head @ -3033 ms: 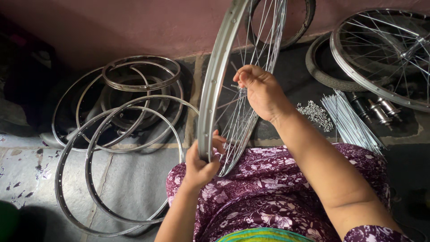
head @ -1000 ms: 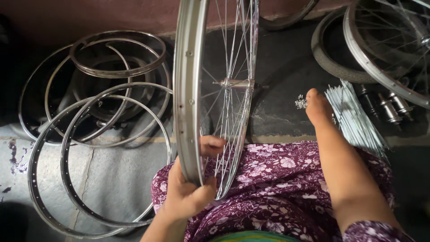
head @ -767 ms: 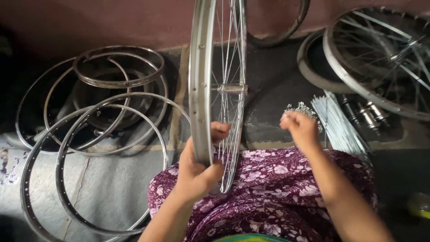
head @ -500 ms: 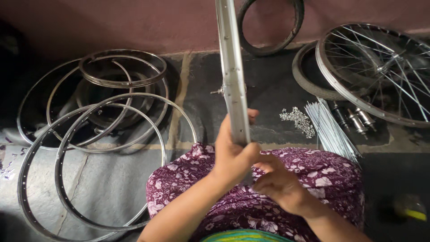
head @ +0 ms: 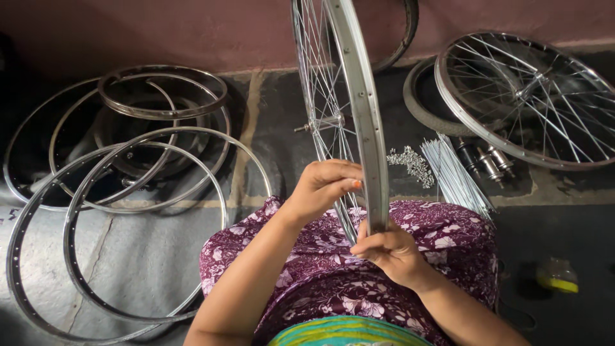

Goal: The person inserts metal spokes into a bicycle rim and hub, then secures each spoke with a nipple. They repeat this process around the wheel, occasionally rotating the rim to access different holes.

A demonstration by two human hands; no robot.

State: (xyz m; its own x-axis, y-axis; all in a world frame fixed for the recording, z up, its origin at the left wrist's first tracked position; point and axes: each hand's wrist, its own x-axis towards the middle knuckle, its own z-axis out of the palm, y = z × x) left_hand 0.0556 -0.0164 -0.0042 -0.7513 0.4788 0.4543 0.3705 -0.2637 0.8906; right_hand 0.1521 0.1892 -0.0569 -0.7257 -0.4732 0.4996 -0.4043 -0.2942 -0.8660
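Gripping the bright metal rim of a spoked wheel (head: 365, 115), the left hand (head: 323, 186) curled fingers over its inner edge, orange-painted thumbnail against the steel. Pinched low on the same rim, the right hand (head: 387, 250), fingertips closed on something too small to make out at the rim's bottom. Held upright and edge-on above the lap, the wheel: a narrow polished band dotted with spoke holes, thin wire spokes fanning to a small hub (head: 323, 122) with a stub axle sticking out sideways. Resting under both hands, a lap draped in purple cloth (head: 333, 282) printed with pale flowers, soft and creased, with a green and yellow striped hem at the bottom edge.

Lying just beyond the knee on the right, a bundle of straight silvery loose spokes (head: 455, 173), fanned slightly, and beside it a small heap of shiny nipples (head: 413, 163). Set near these, a few short cylindrical hubs (head: 487, 163), dull metal. Leaning farther right, a finished wheel (head: 532, 96), fully laced, over a grey tyre (head: 423, 106). Piled on the left, several bare rims (head: 141, 186), thin chrome hoops overlapping on the rough grey floor (head: 141, 256), some scuffed. Behind everything, a plain reddish wall (head: 160, 32). Near the right edge, a small yellow and clear object (head: 557, 275), blurred.
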